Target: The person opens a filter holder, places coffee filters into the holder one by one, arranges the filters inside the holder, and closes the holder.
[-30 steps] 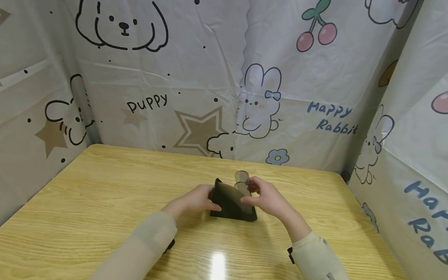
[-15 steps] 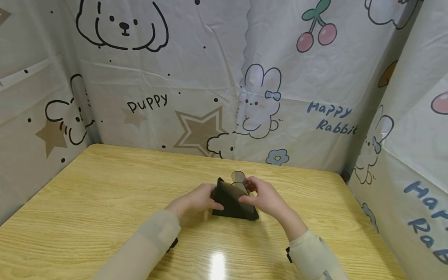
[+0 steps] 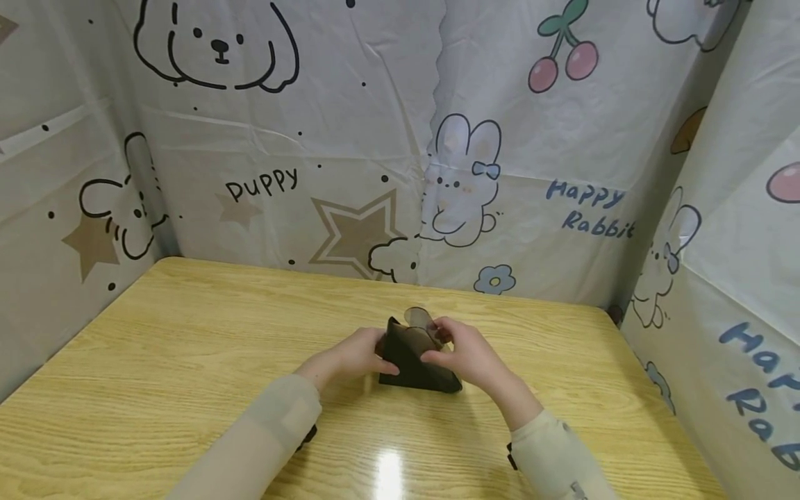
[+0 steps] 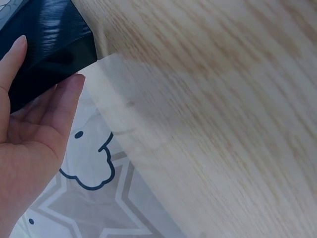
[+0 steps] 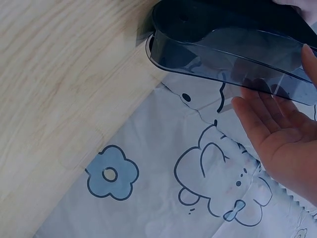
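A black wedge-shaped box (image 3: 406, 364) stands on the wooden table in the head view, its ridged face (image 4: 57, 25) showing in the left wrist view. My left hand (image 3: 351, 354) grips its left end, thumb on the near side and fingers behind. On the right, my right hand (image 3: 465, 353) holds a smoky see-through cover (image 3: 417, 318) between thumb and fingers. The right wrist view shows this long, round-ended cover (image 5: 213, 59) lying along the black body (image 5: 233, 15), with a narrow gap at the rounded end. Part of the cover is hidden behind the box in the head view.
The wooden table (image 3: 206, 361) runs back to a printed cloth (image 3: 281, 125) with cartoon animals. Another cloth side (image 3: 737, 278) closes off the right. Dark straps (image 3: 307, 436) sit at both sleeves.
The see-through cover has swung left and down against the black box, with my right hand shifting slightly left along with it. The box and left hand moved slightly right, then stayed.
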Action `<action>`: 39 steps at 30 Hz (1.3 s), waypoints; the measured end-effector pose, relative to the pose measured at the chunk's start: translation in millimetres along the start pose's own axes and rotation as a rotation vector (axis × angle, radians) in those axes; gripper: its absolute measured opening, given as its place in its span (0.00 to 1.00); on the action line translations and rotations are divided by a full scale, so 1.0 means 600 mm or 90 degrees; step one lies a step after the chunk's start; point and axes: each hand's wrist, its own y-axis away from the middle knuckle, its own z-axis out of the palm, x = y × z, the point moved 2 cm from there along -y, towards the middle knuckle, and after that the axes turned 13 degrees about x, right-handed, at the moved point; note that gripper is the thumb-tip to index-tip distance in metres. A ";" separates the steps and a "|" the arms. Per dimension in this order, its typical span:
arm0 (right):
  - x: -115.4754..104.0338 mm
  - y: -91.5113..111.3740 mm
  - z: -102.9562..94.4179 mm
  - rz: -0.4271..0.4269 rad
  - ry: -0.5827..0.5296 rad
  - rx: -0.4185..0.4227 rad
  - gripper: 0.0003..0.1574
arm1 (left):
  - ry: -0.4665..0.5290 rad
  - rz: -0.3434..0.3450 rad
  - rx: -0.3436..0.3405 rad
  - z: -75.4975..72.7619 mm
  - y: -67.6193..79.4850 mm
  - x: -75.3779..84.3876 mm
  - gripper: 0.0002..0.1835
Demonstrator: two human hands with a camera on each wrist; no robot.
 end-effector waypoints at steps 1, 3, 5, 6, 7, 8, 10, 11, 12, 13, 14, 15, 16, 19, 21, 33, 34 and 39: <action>0.000 0.000 0.001 0.001 0.001 0.000 0.25 | -0.001 0.002 0.000 0.000 0.000 0.000 0.17; 0.001 0.000 0.002 0.004 0.002 -0.002 0.25 | 0.004 0.005 -0.002 -0.002 0.001 0.000 0.17; 0.001 -0.001 0.004 0.005 0.003 -0.004 0.25 | 0.011 0.006 -0.004 -0.003 0.002 0.001 0.17; 0.002 -0.001 0.005 0.005 0.005 -0.004 0.25 | 0.010 0.018 -0.007 -0.004 0.003 0.002 0.17; 0.002 -0.002 0.005 0.004 0.007 -0.003 0.25 | 0.014 0.019 -0.008 -0.005 0.004 0.003 0.17; 0.002 -0.002 0.006 0.002 0.009 -0.004 0.25 | 0.016 0.020 -0.009 -0.005 0.004 0.004 0.17; 0.003 -0.003 0.008 -0.001 0.012 -0.005 0.24 | 0.016 0.024 -0.008 -0.005 0.004 0.003 0.18; 0.003 -0.003 0.008 -0.003 0.013 -0.005 0.24 | 0.014 0.025 -0.008 -0.004 0.003 0.002 0.18; 0.002 -0.002 0.009 -0.006 0.013 -0.007 0.24 | 0.012 0.025 -0.006 -0.003 0.002 0.001 0.19; 0.002 -0.003 0.010 -0.007 0.013 -0.008 0.24 | 0.015 0.015 -0.003 -0.002 0.000 0.000 0.19; 0.002 -0.003 0.010 -0.008 0.012 -0.010 0.24 | 0.014 0.014 -0.002 -0.001 -0.002 -0.002 0.19; 0.002 -0.002 0.011 -0.010 0.012 -0.011 0.24 | 0.013 0.014 0.000 0.000 -0.002 -0.003 0.20; 0.003 -0.003 0.012 -0.011 0.014 -0.012 0.24 | 0.013 0.013 0.001 0.000 -0.003 -0.004 0.20; 0.003 -0.003 0.014 -0.013 0.017 -0.015 0.25 | 0.009 0.013 0.004 0.001 -0.004 -0.005 0.20; 0.003 -0.003 0.015 -0.014 0.020 -0.017 0.26 | 0.004 0.014 0.005 0.001 -0.003 -0.004 0.20; -0.002 0.002 0.017 -0.017 0.019 -0.030 0.26 | -0.014 0.022 0.011 -0.001 -0.004 -0.005 0.19; -0.003 0.002 0.017 -0.019 0.021 -0.032 0.26 | -0.015 0.023 0.012 -0.001 -0.004 -0.005 0.19; -0.004 0.003 0.020 -0.026 0.031 -0.036 0.24 | -0.013 0.033 0.012 -0.001 -0.004 -0.004 0.19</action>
